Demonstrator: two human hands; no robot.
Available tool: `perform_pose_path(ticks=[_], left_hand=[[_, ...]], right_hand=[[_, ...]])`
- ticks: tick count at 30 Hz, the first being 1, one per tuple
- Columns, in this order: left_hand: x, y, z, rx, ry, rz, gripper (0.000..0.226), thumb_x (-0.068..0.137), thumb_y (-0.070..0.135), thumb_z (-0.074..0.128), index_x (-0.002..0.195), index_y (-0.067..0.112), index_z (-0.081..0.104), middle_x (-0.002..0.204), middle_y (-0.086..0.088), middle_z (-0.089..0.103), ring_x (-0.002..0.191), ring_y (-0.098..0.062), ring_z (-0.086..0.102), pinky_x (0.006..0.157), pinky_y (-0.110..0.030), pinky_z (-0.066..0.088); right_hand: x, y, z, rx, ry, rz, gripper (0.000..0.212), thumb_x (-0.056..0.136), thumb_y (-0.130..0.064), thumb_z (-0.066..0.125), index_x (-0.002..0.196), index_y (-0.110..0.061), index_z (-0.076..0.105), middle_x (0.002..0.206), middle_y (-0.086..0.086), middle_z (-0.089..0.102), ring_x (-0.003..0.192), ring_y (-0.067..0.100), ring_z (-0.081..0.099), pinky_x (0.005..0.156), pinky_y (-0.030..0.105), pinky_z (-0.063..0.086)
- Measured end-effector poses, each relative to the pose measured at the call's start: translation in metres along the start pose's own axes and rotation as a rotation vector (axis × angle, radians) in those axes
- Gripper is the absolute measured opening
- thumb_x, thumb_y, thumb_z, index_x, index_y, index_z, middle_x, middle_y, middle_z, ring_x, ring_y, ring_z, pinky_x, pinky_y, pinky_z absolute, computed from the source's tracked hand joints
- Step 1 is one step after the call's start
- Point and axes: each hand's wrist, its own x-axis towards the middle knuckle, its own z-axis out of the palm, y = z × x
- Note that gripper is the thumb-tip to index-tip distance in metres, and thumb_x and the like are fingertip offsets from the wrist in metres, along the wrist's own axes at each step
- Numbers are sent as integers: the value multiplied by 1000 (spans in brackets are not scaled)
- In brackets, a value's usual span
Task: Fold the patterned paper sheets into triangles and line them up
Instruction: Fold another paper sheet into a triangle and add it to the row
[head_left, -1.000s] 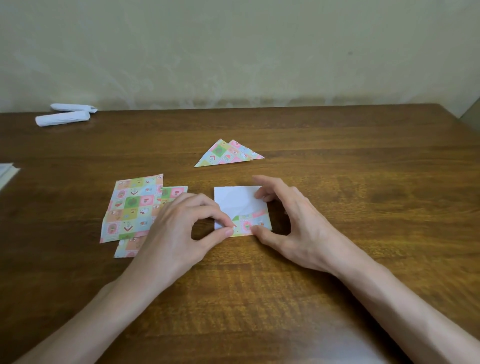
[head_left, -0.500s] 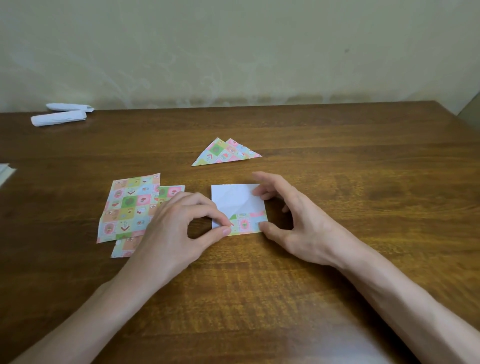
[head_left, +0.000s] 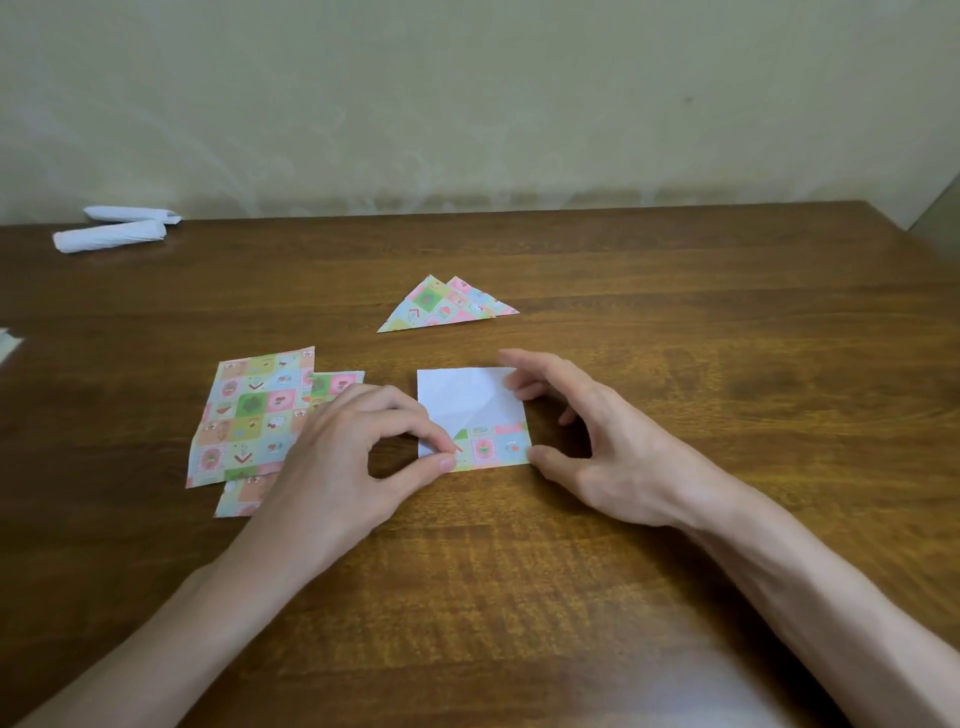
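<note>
Fingers (head_left: 439, 463): left hand (head_left: 337, 457) thumb and forefinger pinch sheet (head_left: 467, 400) at lower-left corner, likely to lift it for the diagonal fold | right hand (head_left: 597, 441) spread, bracketing right edge to steady it | sheet: frame centre, white side up | triangles (head_left: 441, 306): above centre.

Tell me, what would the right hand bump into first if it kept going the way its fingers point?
Probably the paper sheet lying white side up: the right hand sits at its right edge. Beyond it comes the left hand, pinching the sheet's near corner.
</note>
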Motion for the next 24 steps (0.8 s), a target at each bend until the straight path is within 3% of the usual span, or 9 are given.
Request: perform_pose_path(ticks=[9, 13, 17, 24], left_hand=[[-3, 0, -1, 77, 36, 82, 26, 82, 60, 64, 90, 41, 79, 98, 24, 66, 108, -2, 59, 91, -29, 47], [-4, 1, -1, 118, 43, 138, 15, 88, 46, 70, 93, 37, 80, 97, 23, 67, 107, -7, 62, 94, -38, 50], [-5, 0, -1, 120, 43, 155, 15, 89, 43, 70, 95, 35, 80, 99, 22, 68, 108, -7, 63, 94, -42, 50], [-6, 3, -2, 155, 81, 93, 37, 83, 50, 72, 118, 36, 69, 118, 24, 56, 113, -3, 56, 95, -35, 49]], right_hand=[[5, -5, 15, -15, 193, 12, 54, 92, -12, 69, 141, -29, 54, 123, -12, 61, 119, 2, 56, 89, 8, 36], [5, -10, 25, -124, 277, -29, 42, 93, -25, 66, 134, -30, 60, 115, -15, 58, 112, 1, 55, 94, 17, 40], [6, -12, 30, -204, 285, -51, 41, 91, -36, 72, 131, -31, 63, 116, -15, 56, 113, 8, 53, 97, 33, 47], [7, -10, 25, -317, 376, 11, 57, 85, -60, 67, 136, -34, 59, 127, -13, 54, 121, 13, 45, 98, 34, 37]])
